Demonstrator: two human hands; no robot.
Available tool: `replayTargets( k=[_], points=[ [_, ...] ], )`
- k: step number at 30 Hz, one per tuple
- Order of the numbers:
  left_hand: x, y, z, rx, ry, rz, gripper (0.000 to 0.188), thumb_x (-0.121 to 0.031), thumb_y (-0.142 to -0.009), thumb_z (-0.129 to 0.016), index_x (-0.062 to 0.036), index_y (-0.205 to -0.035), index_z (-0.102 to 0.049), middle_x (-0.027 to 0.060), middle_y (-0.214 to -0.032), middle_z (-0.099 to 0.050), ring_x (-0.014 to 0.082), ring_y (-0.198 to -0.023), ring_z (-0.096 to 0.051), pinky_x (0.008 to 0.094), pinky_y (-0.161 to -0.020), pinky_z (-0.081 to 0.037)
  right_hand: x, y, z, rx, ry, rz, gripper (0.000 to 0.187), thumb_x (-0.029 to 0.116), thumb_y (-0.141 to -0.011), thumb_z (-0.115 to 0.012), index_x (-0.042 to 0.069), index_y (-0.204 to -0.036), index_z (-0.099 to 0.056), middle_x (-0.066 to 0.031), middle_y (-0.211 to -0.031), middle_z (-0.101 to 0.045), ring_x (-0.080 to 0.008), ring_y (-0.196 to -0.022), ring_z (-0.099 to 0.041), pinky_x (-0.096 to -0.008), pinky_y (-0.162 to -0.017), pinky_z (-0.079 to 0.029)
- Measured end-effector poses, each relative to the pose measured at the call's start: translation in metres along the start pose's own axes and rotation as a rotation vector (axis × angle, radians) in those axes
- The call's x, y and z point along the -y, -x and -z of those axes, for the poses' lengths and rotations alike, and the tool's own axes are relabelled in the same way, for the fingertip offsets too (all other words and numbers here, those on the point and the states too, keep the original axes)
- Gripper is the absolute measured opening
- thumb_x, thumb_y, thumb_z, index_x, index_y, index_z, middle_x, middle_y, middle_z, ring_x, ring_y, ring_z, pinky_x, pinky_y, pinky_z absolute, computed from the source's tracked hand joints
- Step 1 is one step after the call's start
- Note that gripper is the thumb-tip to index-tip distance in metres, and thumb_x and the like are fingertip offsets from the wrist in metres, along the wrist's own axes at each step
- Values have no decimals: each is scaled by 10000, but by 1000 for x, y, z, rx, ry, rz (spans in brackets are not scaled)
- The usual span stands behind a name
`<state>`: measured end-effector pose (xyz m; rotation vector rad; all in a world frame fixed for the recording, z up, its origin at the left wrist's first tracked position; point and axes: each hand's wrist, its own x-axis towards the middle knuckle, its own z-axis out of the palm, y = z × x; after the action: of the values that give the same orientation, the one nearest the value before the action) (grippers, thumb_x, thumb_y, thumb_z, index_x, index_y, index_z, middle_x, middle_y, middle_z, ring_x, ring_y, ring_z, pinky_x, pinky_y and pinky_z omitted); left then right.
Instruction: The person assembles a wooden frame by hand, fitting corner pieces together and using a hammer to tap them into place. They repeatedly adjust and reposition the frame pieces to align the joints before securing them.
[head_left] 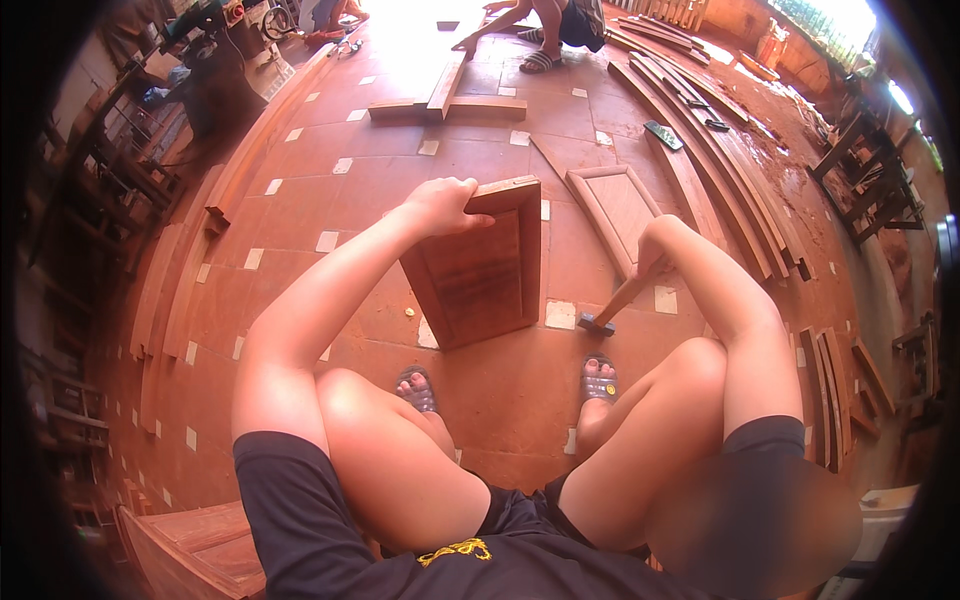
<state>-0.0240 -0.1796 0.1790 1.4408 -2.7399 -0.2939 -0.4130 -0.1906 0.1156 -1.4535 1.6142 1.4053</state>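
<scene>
A framed wooden panel (482, 265) stands on edge on the floor between my feet. My left hand (447, 207) grips its upper edge, with the thumb on the face toward me. In my right hand (655, 240) is the wooden handle of a hammer (598, 324), its dark head hanging low near the tiles, right of the panel. Whether the hammer head touches the floor I cannot tell. A second framed panel (612, 205) of lighter wood lies flat just beyond my right hand.
Ahead, another person's hand (466, 47) touches a beam (447, 85) resting across another timber (490, 108). Long boards (715, 175) line the right side, with a phone (662, 136) near them. More planks (205, 240) run along the left. Wooden panels (190, 530) sit at lower left.
</scene>
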Motion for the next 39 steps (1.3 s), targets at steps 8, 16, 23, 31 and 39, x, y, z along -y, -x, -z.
replayTargets(
  k=[8, 16, 23, 31, 39],
  points=[
    [0, 0, 0, -6, 1, -6, 609, -542, -849, -684, 22, -1061, -591, 247, -992, -687, 394, -979, -663, 478, -859, -517, -12, -14, 0, 13, 29, 10, 605, 605, -783, -745, 45, -1010, -732, -88, -959, -706, -228, -816, -667, -384, -747, -537],
    [-3, 1, 1, -4, -33, 12, 577, -546, -854, -685, -2, -1035, -616, 207, -994, -698, 353, -980, -673, 451, -868, -524, -11, -6, 0, 101, -35, 9, 614, 609, -731, -804, 49, -971, -728, -61, -866, -659, -216, -766, -636, -375, -725, -528],
    [-1, 3, 1, 1, -38, 14, 574, -545, -854, -683, -5, -1038, -617, 207, -1005, -698, 352, -989, -671, 452, -878, -522, -1, 3, 5, 119, -10, -13, 564, 580, -721, -828, 93, -989, -734, -52, -887, -658, -199, -756, -630, -365, -716, -528],
    [-1, 2, 1, -4, -33, 12, 571, -539, -854, -687, -3, -1040, -618, 207, -1011, -698, 351, -995, -670, 451, -877, -522, 1, 10, 16, 242, -67, -7, 577, 575, -736, -813, 73, -1006, -728, -49, -900, -670, -201, -760, -633, -360, -702, -528],
    [-1, 2, 1, 1, -31, 18, 574, -539, -849, -695, -2, -1035, -617, 207, -1004, -699, 351, -988, -673, 451, -872, -524, 2, 13, 16, 239, -52, 15, 595, 584, -742, -802, 49, -989, -724, -57, -882, -678, -202, -757, -639, -358, -704, -532]
  ],
)
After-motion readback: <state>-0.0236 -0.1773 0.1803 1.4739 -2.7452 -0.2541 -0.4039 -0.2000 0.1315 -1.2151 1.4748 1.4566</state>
